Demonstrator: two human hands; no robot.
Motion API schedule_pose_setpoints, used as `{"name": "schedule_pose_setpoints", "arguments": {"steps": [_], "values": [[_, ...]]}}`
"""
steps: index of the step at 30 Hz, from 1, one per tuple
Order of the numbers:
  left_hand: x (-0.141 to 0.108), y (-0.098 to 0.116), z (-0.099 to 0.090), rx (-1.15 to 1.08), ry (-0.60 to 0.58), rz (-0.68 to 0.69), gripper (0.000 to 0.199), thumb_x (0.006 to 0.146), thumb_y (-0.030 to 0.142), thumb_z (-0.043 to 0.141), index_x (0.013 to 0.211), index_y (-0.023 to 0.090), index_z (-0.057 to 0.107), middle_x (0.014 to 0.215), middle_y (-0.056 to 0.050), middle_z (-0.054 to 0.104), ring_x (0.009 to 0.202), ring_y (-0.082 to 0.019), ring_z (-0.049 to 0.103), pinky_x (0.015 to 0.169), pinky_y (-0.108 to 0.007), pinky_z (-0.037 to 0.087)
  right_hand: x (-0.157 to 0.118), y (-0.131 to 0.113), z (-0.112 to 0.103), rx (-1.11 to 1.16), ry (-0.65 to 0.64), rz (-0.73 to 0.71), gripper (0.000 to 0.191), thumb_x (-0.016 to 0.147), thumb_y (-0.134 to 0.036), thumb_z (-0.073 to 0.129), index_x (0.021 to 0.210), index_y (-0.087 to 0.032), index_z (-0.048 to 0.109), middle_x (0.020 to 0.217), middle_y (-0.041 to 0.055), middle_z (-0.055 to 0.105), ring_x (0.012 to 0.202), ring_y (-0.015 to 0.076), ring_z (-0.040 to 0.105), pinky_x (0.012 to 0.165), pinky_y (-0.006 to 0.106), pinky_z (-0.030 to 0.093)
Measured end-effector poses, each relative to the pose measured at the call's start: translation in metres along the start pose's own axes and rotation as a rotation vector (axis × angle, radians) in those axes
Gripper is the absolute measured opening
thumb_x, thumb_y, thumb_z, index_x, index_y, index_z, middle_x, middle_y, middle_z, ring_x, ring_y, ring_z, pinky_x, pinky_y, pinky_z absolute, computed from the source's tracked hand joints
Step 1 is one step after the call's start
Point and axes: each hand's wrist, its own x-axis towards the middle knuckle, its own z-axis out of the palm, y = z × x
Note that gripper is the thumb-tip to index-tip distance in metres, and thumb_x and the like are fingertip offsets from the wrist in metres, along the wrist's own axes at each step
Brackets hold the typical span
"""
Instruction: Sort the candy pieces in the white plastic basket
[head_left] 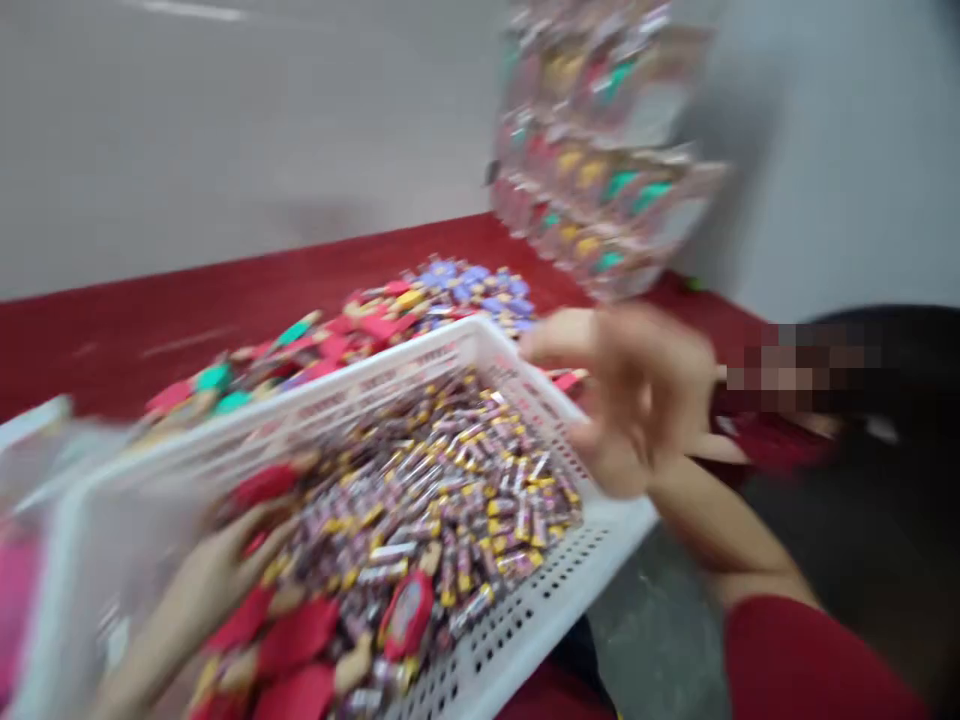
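A white perforated basket (517, 610) slants across the foreground. It holds many small wrapped sticks (450, 470) with yellow ends. Red paddle-shaped pieces (300, 640) with tan ends lie at its near left, and a red oval piece (407, 612) rests on the sticks. My left hand (225, 565) reaches into the basket's left part, its fingers bent around a red piece there; blur hides the exact grip. Raised over the right corner, my right hand (637, 395) is smeared, with thumb and forefinger apart and nothing visible between them.
Behind the basket, a heap of red and green pieces (360, 335) and purple flower-like pieces (476, 285) lies on the red table (135, 345). Clear packs (592, 180) stand stacked at the back. A person (885, 400) is close on the right; clear plastic (75, 460) lies left.
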Motion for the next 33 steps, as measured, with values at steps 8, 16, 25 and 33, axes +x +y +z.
{"name": "schedule_pose_setpoints", "arguments": {"steps": [8,16,25,33], "values": [[0.034,0.005,-0.009,0.478,-0.154,-0.205,0.029,0.087,0.027,0.052,0.111,0.015,0.063,0.107,-0.014,0.068,0.098,-0.028,0.064,0.085,-0.034,0.049,-0.054,0.032,0.147,-0.1,-0.919,0.152,0.025,0.098,-0.022,0.046,0.111,-0.015,0.066,0.105,0.0109,0.068,0.095,0.0237,0.064,0.085,0.035,0.048],[0.07,-0.002,0.035,0.519,0.024,-0.191,0.044,0.084,0.012,0.048,0.127,0.005,0.05,0.131,-0.027,0.05,0.124,-0.036,0.042,0.1,-0.048,0.038,-0.083,0.0,0.283,-0.272,-1.04,0.33,0.033,0.096,-0.018,0.049,0.124,0.0,0.055,0.122,0.0265,0.055,0.114,0.0319,0.05,0.094,0.04,0.04],[0.056,0.036,0.009,-0.15,0.188,-0.213,0.046,0.091,0.041,0.047,0.122,0.007,0.051,0.111,-0.02,0.062,0.1,-0.028,0.06,0.086,-0.041,0.05,-0.097,0.0,0.217,-0.087,-0.92,0.367,0.04,0.1,-0.022,0.048,0.137,-0.007,0.042,0.124,0.0174,0.055,0.109,0.0224,0.054,0.095,0.03,0.04],[0.004,0.105,0.028,-1.247,0.196,-0.243,0.057,0.077,0.063,0.069,0.098,0.011,0.057,0.085,-0.009,0.064,0.071,-0.017,0.062,0.056,-0.024,0.052,-0.09,-0.044,0.13,0.3,-0.632,0.45,0.026,0.095,-0.022,0.057,0.119,-0.014,0.053,0.096,0.0057,0.067,0.082,0.0203,0.064,0.074,0.029,0.047]]}}
